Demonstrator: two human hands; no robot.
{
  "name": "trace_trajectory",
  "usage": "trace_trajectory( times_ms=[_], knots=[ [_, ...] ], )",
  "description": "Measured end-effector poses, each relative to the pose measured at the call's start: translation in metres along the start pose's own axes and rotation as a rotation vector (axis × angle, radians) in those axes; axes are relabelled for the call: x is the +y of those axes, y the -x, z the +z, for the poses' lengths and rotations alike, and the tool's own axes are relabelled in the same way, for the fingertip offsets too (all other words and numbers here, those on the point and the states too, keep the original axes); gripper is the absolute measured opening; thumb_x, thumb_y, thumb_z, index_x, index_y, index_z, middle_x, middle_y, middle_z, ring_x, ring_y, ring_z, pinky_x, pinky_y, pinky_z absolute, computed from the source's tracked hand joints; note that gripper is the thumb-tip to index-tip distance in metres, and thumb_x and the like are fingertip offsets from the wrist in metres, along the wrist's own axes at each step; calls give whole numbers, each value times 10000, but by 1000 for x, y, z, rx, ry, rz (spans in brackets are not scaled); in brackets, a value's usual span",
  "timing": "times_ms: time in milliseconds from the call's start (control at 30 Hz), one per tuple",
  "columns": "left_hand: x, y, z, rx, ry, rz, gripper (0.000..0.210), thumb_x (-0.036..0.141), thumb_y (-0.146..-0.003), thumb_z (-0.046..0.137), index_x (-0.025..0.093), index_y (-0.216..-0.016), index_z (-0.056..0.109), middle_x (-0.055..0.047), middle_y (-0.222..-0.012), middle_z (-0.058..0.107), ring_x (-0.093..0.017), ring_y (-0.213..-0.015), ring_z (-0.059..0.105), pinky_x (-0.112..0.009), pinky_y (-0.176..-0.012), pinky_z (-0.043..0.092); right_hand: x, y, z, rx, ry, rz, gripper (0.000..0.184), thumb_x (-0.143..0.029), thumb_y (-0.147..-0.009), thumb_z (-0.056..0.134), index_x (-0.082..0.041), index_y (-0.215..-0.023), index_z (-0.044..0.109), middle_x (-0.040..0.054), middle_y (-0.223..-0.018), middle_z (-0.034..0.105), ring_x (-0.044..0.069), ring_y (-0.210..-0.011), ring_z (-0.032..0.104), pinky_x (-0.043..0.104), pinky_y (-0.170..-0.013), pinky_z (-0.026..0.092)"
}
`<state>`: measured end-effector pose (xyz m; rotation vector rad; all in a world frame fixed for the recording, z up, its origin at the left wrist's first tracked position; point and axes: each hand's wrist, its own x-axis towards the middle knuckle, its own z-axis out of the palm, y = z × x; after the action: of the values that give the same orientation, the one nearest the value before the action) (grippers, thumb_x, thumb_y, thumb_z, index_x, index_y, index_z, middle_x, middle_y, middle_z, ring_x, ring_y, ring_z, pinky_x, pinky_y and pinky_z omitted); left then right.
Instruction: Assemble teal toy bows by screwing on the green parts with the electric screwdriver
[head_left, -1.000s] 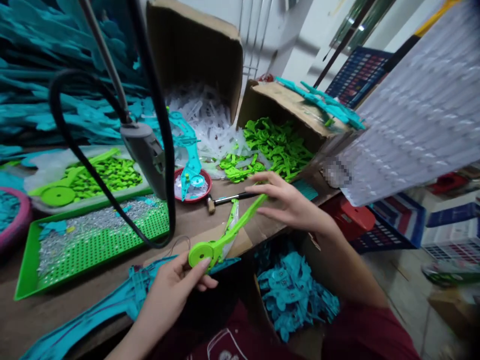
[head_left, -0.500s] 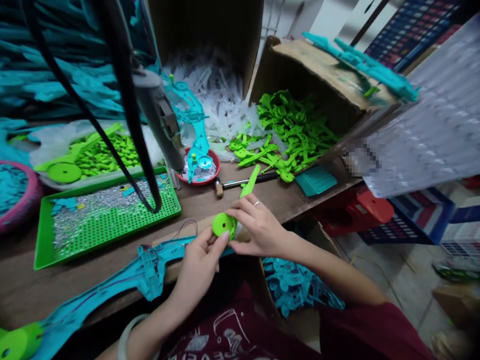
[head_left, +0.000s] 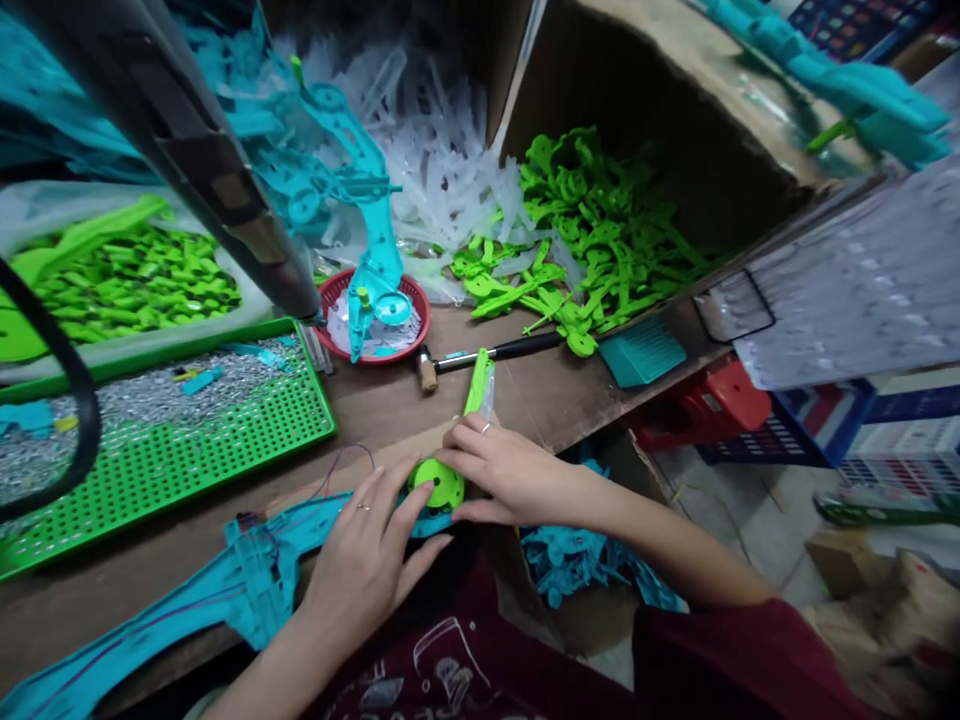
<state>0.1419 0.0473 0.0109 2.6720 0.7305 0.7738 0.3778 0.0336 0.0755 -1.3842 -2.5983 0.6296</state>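
My right hand [head_left: 514,472] grips a lime-green plastic piece with a round disc [head_left: 439,485] at its near end. The piece's long arm [head_left: 477,385] sticks out past my fingers, with a translucent strip [head_left: 489,390] alongside. My left hand [head_left: 375,545] has its fingers spread, the index fingertip at the disc's left side. Under both hands lies a long turquoise plastic frame [head_left: 255,570] with thin wires running along it. Part of the frame is hidden by my left hand and forearm.
A green perforated tray [head_left: 187,440] of small metal pieces is at left. Behind lie a hammer [head_left: 480,357], a red basket [head_left: 426,325], green parts [head_left: 592,230] and translucent parts [head_left: 427,150]. A hanging tool [head_left: 217,170] crosses the upper left. Turquoise parts [head_left: 577,565] sit below the table edge.
My left hand has gone from pinching the disc to spread fingers beside it. The disc now lies lower, against the turquoise frame. The view has shifted closer to the table's back.
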Motion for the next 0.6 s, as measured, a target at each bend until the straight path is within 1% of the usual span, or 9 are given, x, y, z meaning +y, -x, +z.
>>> trace_trajectory(
  times_ms=[67, 133, 233, 367, 533, 600],
  knots=[
    [0, -1, -1, -20, -21, 16, 344, 297, -934, 634, 157, -1246, 598, -199, -1400, 575, -314, -1277, 580, -503, -1034, 515, 0, -1, -1, -12, 17, -7, 551, -452, -922, 626, -61, -1306, 561, 161, -1129, 569, 299, -1077, 462, 465, -912, 528],
    [-1, -2, -2, -36, -44, 47, 291, 270, -933, 632, 168, -1205, 633, -205, -1417, 558, -321, -1279, 576, -510, -1030, 514, 0, -2, -2, -17, 13, -27, 564, -444, -929, 618, -44, -1320, 549, 167, -1133, 566, 298, -1085, 456, 464, -920, 523],
    [-1, -3, -3, -38, -60, 80, 312, 252, -929, 638, 144, -1221, 633, -234, -1407, 550, -332, -1274, 571, -513, -1021, 515, 1, -3, -2, -16, -13, -42, 564, -442, -933, 610, -45, -1329, 543, 167, -1134, 567, 288, -1090, 452, 457, -931, 519],
    [-1, -2, -4, -38, -62, 90, 346, 229, -915, 656, 118, -1242, 623, -258, -1388, 546, -345, -1256, 576, -517, -1016, 509, 1, -3, 0, -10, -17, -24, 557, -461, -941, 588, -65, -1330, 544, 165, -1138, 566, 292, -1093, 446, 466, -939, 516],
    [-2, -1, -3, -81, -70, 86, 369, 233, -919, 649, 130, -1272, 618, -252, -1411, 535, -349, -1248, 583, -527, -1032, 493, -1, -1, 3, -5, 22, 16, 566, -518, -929, 583, -56, -1256, 587, 164, -1091, 564, 301, -1055, 457, 456, -877, 524],
    [-2, -1, -3, -87, -67, 84, 377, 233, -923, 643, 126, -1283, 609, -248, -1400, 545, -347, -1240, 587, -529, -1029, 495, -1, -1, 2, -6, 34, 11, 569, -508, -932, 582, -49, -1268, 577, 165, -1097, 567, 297, -1057, 462, 440, -879, 523]
  ],
)
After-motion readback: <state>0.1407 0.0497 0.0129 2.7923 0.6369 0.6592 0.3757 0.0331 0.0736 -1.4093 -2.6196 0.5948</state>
